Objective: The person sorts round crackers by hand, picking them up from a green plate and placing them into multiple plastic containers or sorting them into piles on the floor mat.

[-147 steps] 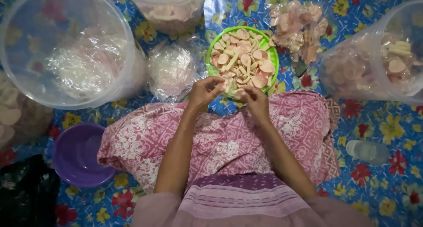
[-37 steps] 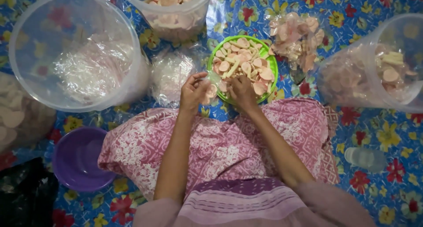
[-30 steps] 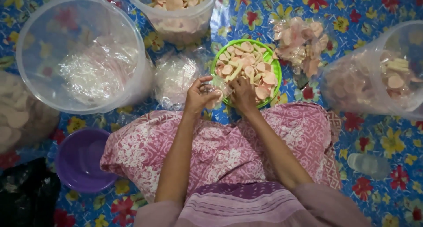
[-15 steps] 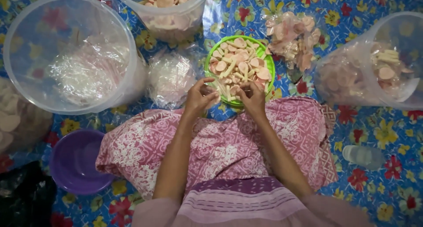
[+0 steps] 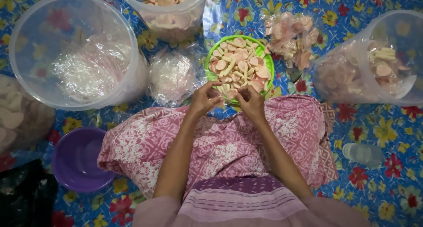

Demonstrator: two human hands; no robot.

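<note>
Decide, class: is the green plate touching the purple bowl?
Apart. The head view shows the green plate beyond the hands and the purple bowl far lower left, patterned cloth between them.

tub — top cut off | right hand — grip contents unclear

The floor mat is bright blue, printed with red and yellow flowers and green leaves. The cloth over the lap is pink with a white batik-like pattern of squares and scrolls; the garment nearer the camera is purple-pink with thin pale stripes. The round basket is lime green, its crackers pale pink, salmon and cream. The bowl is solid purple. The tubs are clear, faintly milky plastic. The dark bundle at the lower left looks black, perhaps plastic.
</note>
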